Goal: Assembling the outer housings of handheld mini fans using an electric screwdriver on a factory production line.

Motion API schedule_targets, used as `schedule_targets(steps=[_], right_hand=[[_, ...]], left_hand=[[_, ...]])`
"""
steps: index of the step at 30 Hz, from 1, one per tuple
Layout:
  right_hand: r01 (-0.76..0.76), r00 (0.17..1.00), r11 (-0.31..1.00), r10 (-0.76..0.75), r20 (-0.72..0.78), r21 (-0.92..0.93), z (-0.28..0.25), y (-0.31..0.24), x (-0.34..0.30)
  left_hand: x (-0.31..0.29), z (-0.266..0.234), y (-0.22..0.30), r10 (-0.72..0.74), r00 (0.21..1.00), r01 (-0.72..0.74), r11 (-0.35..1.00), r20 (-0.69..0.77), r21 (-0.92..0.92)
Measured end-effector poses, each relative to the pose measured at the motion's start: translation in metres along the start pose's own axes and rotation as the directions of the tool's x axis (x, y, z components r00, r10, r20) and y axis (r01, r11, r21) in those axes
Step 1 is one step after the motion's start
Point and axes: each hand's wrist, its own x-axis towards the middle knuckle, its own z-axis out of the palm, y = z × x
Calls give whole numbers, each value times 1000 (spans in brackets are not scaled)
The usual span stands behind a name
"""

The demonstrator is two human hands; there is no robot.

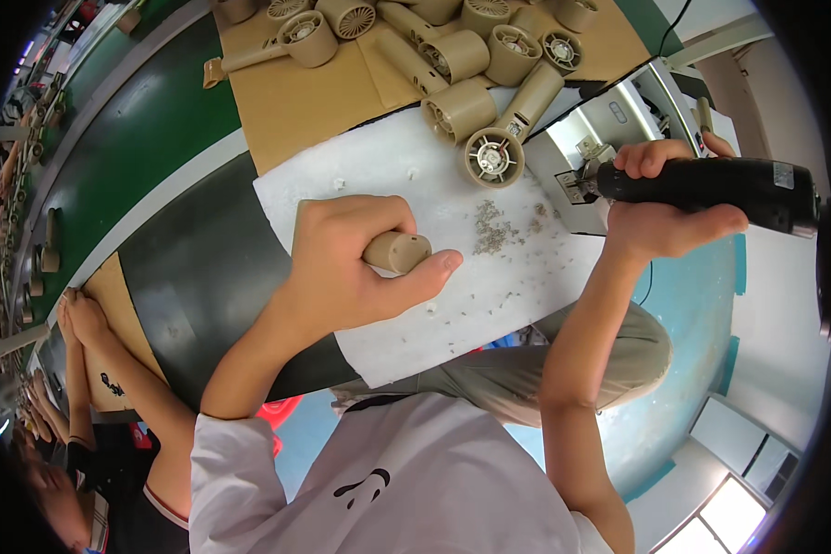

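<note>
My left hand point(346, 263) is closed around a tan rounded handle point(398, 253) over the white foam sheet. Only the handle's end shows; whatever joins it is hidden by my fingers. At the right, my right hand point(660, 198) grips a black electric screwdriver point(711, 190), held nearly level. Its tip points left and meets the front of a grey metal screw feeder point(593, 129); whether a screw is on it is too small to tell. Small loose screws point(494, 231) lie scattered on the white foam sheet point(392, 346) between my hands.
Several tan fan housings with handles point(457, 55) are heaped on brown cardboard point(291, 115) at the back. One round housing point(494, 159) reaches onto the foam. A green conveyor belt point(166, 125) runs along the left, where another person's arms point(120, 355) rest on the bench.
</note>
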Motion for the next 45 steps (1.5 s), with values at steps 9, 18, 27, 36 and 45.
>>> schedule_targets(steps=[9,18,27,36,45], right_hand=[[-244,970,929,235,67,280,0,-2,-6],[-220,972,593,62,228,775,31,-81,-68],[-266,947,635,32,319,726,46,-76,-89],[-283,925,604,-35,379,745,45,-66,-90],[-75,986,830,-21,165,553,9,-43,-40]], left_hand=[[-10,10,14,-45,999,44,996,5,80],[-13,17,19,-37,997,23,980,67,199],[-18,19,15,9,1000,-11,989,17,147],[-18,21,18,-46,998,38,988,46,148],[-7,1,27,-122,984,104,985,128,137]])
